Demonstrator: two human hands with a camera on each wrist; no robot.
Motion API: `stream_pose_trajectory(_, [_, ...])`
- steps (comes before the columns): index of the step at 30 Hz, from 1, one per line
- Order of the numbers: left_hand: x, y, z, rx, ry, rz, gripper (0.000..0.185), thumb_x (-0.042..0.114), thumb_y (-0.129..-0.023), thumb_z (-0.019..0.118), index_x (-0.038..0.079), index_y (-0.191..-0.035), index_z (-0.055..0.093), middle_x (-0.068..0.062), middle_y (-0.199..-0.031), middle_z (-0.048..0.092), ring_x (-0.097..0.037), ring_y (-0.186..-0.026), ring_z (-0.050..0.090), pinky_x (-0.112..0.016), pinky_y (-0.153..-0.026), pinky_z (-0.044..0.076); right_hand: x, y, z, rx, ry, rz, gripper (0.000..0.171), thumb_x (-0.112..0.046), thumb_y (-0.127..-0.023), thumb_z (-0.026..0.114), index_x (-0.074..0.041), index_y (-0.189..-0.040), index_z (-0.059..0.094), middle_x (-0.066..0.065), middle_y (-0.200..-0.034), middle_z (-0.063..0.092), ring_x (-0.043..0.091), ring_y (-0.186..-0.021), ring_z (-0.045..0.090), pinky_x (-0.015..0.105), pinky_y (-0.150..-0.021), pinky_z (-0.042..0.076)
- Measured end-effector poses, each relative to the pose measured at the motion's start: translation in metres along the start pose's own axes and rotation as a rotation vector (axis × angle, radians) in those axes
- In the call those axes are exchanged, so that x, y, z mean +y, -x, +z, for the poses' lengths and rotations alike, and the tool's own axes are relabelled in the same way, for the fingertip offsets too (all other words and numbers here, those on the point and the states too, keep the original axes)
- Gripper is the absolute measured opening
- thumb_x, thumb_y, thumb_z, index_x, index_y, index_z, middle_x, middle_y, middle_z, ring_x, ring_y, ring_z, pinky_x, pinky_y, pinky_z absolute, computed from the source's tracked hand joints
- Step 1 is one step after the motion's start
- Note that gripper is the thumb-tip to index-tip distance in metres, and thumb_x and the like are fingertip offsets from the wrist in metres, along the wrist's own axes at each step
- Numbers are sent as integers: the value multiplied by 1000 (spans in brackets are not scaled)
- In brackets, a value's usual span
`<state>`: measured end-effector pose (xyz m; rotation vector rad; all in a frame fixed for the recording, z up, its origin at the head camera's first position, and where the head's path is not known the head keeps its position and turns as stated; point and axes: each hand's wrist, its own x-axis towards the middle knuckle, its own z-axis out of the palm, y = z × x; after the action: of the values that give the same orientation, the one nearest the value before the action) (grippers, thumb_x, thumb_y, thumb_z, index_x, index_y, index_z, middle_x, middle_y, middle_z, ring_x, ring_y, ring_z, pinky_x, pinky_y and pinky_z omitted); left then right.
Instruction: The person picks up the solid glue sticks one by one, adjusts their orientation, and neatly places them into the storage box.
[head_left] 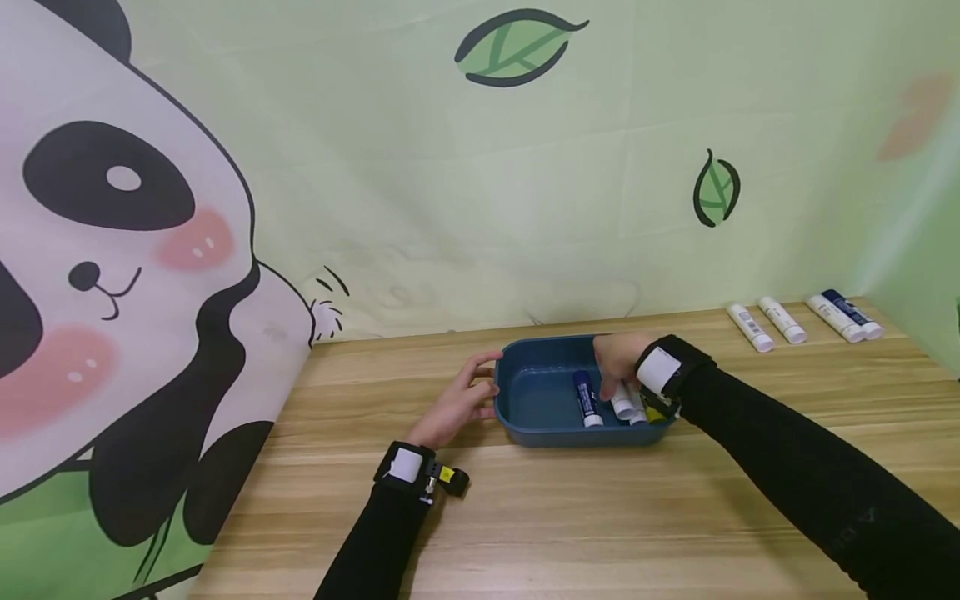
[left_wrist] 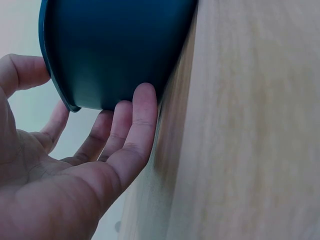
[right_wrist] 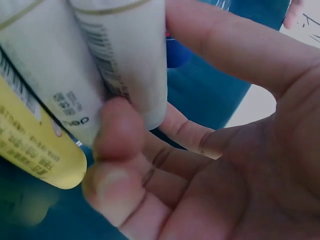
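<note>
A blue plastic bin (head_left: 585, 437) sits on the table. At its left end my left hand (head_left: 453, 404) touches the outer wall and rim with spread fingers, as the left wrist view shows. My right hand (head_left: 622, 358) reaches into the bin's right half, fingers curled about a white glue stick (right_wrist: 127, 65), which it pinches. Right beside that one is another white glue stick (right_wrist: 50, 65), then a yellow tube (right_wrist: 42, 142). A dark blue glue stick with a white end (head_left: 587, 398) lies left of the right hand in the bin.
Along the table's back right lie white glue sticks (head_left: 750, 327) and a dark blue one (head_left: 850, 311). A pale green cloth with a panda print (head_left: 247, 317) hangs behind the wooden table (head_left: 525, 517).
</note>
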<state>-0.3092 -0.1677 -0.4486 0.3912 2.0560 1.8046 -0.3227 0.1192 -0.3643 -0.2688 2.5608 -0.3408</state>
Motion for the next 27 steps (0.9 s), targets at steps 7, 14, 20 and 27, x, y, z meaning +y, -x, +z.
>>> stream_pose_trajectory(7, [2,0,0,-9,-8,0,61,11,-98,47,23,-157,35,-19,-148,34,-26,-115,55,-31,-86,59,-2,-4,3,39,98,22,39,-16,-81,85,3,-109,65,12,-101,69,21,-87,60,28,-69,52])
stream_pose_trajectory(14, [1,0,1,-6,-3,-1,61,11,-98,48,23,-157,36,-19,-148,35,-26,-113,56,-31,-85,59,-1,-7,5,53,103,32,41,-15,-81,86,3,-112,66,13,-105,69,22,-88,59,30,-71,54])
stream_pose_trajectory(20, [-1,0,1,4,-10,-1,60,12,-98,48,24,-156,37,-18,-148,36,-27,-114,56,-32,-85,60,-3,-6,5,45,115,41,39,-15,-81,86,2,-110,67,13,-104,70,22,-88,60,31,-72,55])
stream_pose_trajectory(27, [-1,-1,0,1,3,2,60,11,-98,48,23,-156,37,-18,-148,35,-26,-113,56,-30,-83,59,-5,-4,4,41,146,29,37,-17,-82,85,3,-109,69,10,-102,69,20,-88,59,31,-77,53])
